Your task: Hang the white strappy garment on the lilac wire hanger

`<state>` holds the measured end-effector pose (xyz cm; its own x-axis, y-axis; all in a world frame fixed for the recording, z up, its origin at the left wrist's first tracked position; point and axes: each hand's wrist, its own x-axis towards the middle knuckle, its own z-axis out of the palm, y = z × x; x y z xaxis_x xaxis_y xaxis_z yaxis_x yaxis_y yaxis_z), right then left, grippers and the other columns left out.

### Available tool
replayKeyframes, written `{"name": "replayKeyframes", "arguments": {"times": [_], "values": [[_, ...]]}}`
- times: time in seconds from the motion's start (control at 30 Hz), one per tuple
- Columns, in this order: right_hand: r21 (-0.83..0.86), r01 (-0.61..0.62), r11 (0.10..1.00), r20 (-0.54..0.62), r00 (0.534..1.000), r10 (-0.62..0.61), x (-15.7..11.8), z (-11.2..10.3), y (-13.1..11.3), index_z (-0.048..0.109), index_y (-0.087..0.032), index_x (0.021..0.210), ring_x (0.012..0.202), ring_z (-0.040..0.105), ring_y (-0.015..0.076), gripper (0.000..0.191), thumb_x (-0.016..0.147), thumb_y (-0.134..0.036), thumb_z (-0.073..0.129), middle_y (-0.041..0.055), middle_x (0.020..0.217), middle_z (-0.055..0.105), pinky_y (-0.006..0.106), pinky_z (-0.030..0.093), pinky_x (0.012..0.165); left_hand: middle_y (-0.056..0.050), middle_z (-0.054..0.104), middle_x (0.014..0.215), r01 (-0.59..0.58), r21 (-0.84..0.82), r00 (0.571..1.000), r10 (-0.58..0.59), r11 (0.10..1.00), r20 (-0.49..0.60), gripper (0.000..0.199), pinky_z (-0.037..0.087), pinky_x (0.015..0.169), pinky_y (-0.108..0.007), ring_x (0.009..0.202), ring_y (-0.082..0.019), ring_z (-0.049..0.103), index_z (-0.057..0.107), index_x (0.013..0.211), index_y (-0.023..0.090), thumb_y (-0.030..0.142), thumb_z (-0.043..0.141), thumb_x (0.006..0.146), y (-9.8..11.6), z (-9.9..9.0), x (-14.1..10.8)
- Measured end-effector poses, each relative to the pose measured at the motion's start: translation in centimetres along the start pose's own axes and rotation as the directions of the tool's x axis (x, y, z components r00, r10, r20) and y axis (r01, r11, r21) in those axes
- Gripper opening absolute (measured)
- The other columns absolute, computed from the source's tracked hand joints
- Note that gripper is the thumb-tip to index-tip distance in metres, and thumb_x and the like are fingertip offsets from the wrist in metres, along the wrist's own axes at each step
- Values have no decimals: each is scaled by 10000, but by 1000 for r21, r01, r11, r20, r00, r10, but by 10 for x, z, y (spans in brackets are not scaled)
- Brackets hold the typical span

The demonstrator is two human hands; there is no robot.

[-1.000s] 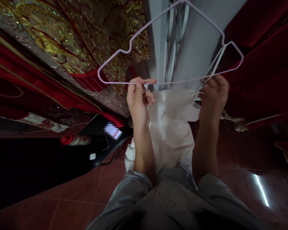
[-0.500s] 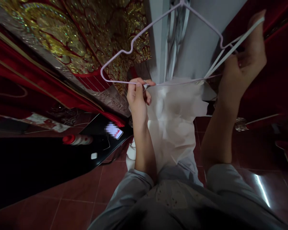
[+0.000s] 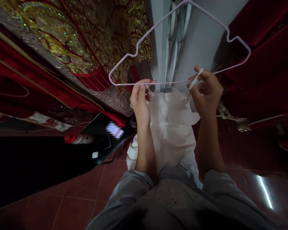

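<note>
A lilac wire hanger hangs in front of me at the top of the view. My left hand is closed on its lower bar, thumb in front. Beneath the bar a pale cream, wrinkled garment drapes downward in front of my body. My right hand is at the right part of the bar, with a white strap loop stretched round its thumb and fingers. That strap leads down to the garment's upper right corner. Whatever else lies under my left fingers is hidden.
Red and gold sequined clothing hangs at the left, dark red clothing at the right. On a black table are a red-capped bottle, a phone and a small white case. Red tiles cover the floor.
My right hand has come down and left from the hanger's right end, and the strap has gone from long and stretched to a short loop. The hanger has shifted slightly right; my left hand keeps its hold.
</note>
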<state>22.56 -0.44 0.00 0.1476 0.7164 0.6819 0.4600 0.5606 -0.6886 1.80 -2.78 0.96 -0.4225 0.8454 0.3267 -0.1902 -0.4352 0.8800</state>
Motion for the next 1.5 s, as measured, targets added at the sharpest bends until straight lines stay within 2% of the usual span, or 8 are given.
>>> {"name": "replayKeyframes", "arguments": {"times": [0.13,0.27,0.47,0.73,0.9,1.1,1.37,1.5], "values": [[94,24,995,-162,987,-9,12,-13,-5,717,-326,1270,893,715,260,494,909,-658,775,53,924,736,433,564,734,-67,770,1152,-309,234,903,362,922,-230,164,540,1152,-454,1236,-263,709,719,1073,231,272,561,1062,-10,-20,10],[104,-9,995,-115,993,22,19,-22,-6,700,-371,1268,833,677,248,500,893,-691,780,43,935,738,442,541,727,-52,734,1168,-466,219,780,515,857,-356,108,548,1152,-440,1235,-250,742,660,1108,254,227,655,1003,-7,-29,19],[93,-19,996,-41,999,23,13,-21,0,657,-355,1321,906,682,252,598,866,-722,783,71,1033,723,406,530,687,-56,732,1149,-371,74,929,369,926,34,522,559,1070,-406,1145,-229,745,565,1311,243,353,917,941,2,-35,41],[125,1,992,20,1000,-4,3,-9,3,683,-378,1293,777,646,160,516,862,-607,849,22,1084,721,270,463,514,-53,636,1426,-446,482,895,382,754,231,805,409,1221,-487,1264,-318,596,649,1336,279,71,996,640,39,-22,65],[127,-16,992,12,1000,14,-3,-5,-2,662,-392,1305,773,632,151,513,867,-593,839,22,1147,700,268,446,512,-67,682,1292,-416,373,899,314,829,306,526,428,1233,-473,1295,-330,601,721,1192,255,197,999,750,54,-24,58],[124,33,992,-17,999,-31,-5,-2,-6,661,-404,1301,885,700,183,483,881,-576,827,21,1124,690,248,454,500,-45,729,1180,-118,-76,982,105,990,-157,396,563,1012,-343,1154,-229,700,560,1218,282,177,821,939,16,-28,49],[59,30,998,45,998,-33,1,-15,10,594,-404,1447,1068,756,270,570,929,-541,788,74,1283,725,388,642,707,6,764,899,155,-236,987,-159,959,2,263,622,920,-356,967,-238,826,535,1263,347,303,683,1051,-12,-17,35],[37,226,973,-471,863,-183,27,-51,52,715,-318,1243,984,766,226,362,976,-562,720,43,1160,742,422,640,793,39,691,787,127,-234,989,-142,964,-49,125,637,879,-334,894,-213,828,508,1068,303,206,586,1084,-6,-18,39]]}}
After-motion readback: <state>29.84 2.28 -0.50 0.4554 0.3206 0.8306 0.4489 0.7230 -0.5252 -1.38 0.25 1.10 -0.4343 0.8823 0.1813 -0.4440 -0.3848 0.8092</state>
